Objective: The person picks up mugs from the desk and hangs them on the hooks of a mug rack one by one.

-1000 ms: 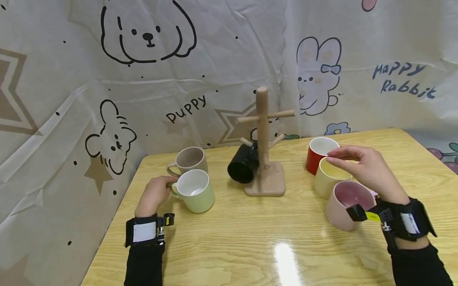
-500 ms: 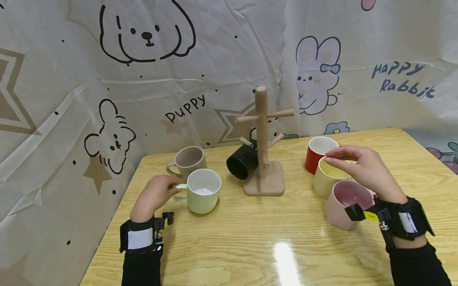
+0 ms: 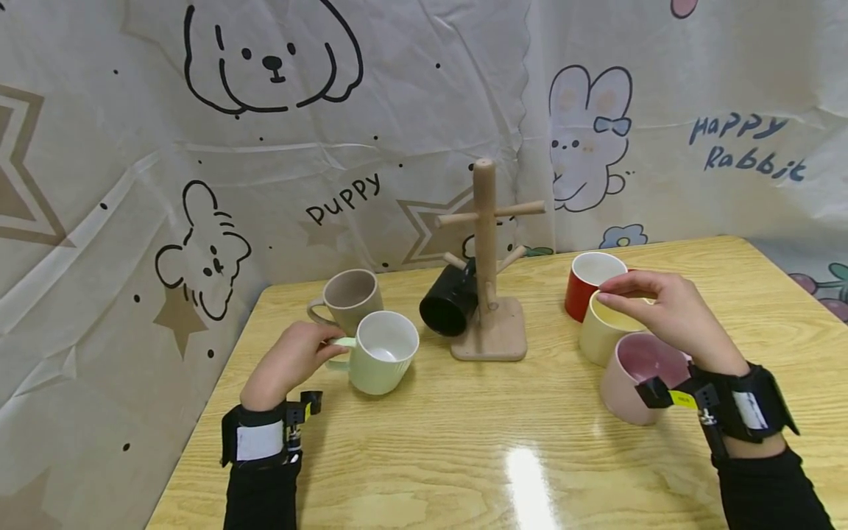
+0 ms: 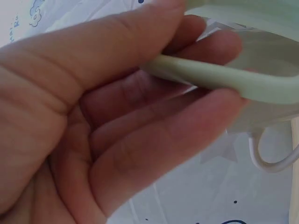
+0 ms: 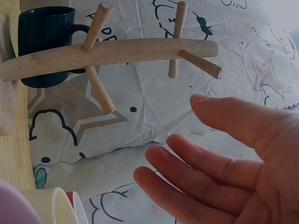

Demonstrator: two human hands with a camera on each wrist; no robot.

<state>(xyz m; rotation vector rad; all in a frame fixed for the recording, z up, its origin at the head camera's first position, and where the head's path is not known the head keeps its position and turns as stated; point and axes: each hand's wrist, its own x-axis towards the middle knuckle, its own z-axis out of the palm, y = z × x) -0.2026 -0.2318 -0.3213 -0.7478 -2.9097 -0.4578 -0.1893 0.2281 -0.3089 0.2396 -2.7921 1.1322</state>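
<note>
Printed sheeting behind the surface (image 3: 464, 442) reads "Puppy" beyond the left hand and "Happy Rabbit" beyond the right; no brand or label shows on any mug.

Left hand (image 3: 291, 361): thumb and curled fingers pinch the handle of the green mug (image 3: 383, 352), as the left wrist view confirms. The mug lies just to the hand's right, tilted, mouth tipped toward the rack (image 3: 486, 265). Its handle points back at the hand. A beige mug (image 3: 347, 297) stands upright just beyond the hand.

Rack: past the green mug, well to the right of the left hand. Post upright, pegs angled outward. A black mug (image 3: 449, 305) hangs on a low peg, mouth facing the viewer.

Right hand (image 3: 665, 313): fingers loose and straight, holding nothing, poised over the rim of the yellow mug (image 3: 603, 331). A red mug (image 3: 586, 280) stands beyond it, a pink mug (image 3: 639, 375) below the wrist.

Judgement: the left hand is nearer the green mug; the rack sits roughly between both hands.
</note>
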